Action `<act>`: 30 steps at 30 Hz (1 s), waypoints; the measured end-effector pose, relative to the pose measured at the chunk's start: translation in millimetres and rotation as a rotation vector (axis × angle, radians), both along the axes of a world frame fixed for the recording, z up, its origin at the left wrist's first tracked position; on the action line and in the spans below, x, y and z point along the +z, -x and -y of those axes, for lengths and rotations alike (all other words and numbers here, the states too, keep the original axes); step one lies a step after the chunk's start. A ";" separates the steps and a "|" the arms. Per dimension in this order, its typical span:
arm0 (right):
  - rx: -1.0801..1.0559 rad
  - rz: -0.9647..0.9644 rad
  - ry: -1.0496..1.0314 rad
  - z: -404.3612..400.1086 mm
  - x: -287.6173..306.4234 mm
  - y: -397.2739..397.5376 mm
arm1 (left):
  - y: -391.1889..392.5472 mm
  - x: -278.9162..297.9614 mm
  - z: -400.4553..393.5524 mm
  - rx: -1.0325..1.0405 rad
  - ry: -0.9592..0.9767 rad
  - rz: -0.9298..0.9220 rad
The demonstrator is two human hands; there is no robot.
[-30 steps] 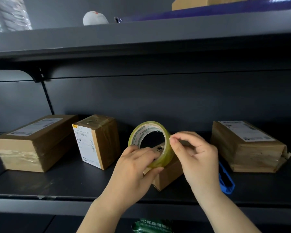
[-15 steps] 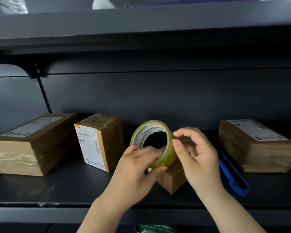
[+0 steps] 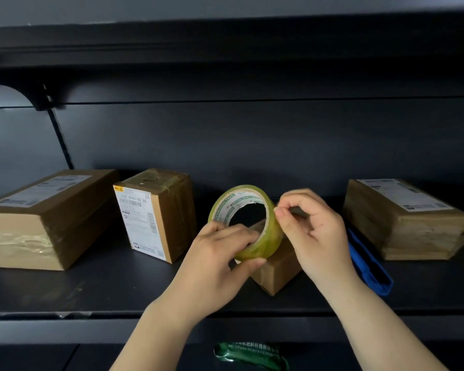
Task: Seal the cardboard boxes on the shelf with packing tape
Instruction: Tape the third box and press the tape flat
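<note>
Picking at the tape roll point(image 3: 245, 223) for its free end: left hand point(image 3: 220, 261) has its fingers point(image 3: 236, 236) curled shut around the roll's lower rim, thumb under. Right hand point(image 3: 314, 231) pinches thumb and forefinger closed at the roll's right edge; whether a tape end is caught there I cannot tell. Roll is held just above a small box point(image 3: 276, 269) near the shelf point(image 3: 118, 285) front edge, middle. Judged step: finding the end, no strip pulled yet. Next move calls for lifting the end cleanly and drawing it over that box's seam. Roll is glossy, yellowish-clear, ring-shaped with a printed paper core. Boxes are matte brown cardboard: long box point(image 3: 46, 218) at the left end, upright box point(image 3: 156, 212) with white label beside it, both with shiny tape bands; flat box point(image 3: 405, 218) toward the right end. Blue plastic tool point(image 3: 370, 269) lies beside the right hand.
</note>
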State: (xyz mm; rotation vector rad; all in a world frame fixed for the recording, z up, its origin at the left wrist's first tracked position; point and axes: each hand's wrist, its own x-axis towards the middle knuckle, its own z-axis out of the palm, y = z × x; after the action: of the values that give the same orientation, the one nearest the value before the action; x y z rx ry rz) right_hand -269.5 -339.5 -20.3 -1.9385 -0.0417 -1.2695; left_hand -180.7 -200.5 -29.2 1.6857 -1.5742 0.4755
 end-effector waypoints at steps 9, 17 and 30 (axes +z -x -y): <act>0.064 0.078 -0.213 1.6 -0.9 2.6 | 6.2 8.0 4.4 0.034 0.006 0.007; 0.069 0.011 -0.100 6.1 7.9 9.4 | 11.7 10.2 8.2 0.010 0.020 0.002; 0.015 0.204 -0.094 11.0 2.3 9.9 | 10.1 12.6 16.8 -0.005 0.060 -0.011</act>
State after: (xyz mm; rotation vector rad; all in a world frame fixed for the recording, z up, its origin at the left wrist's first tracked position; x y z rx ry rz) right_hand -279.4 -350.5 -18.1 -1.7210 -0.0982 -1.4297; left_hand -190.8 -217.3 -16.6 1.6361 -1.5412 0.5050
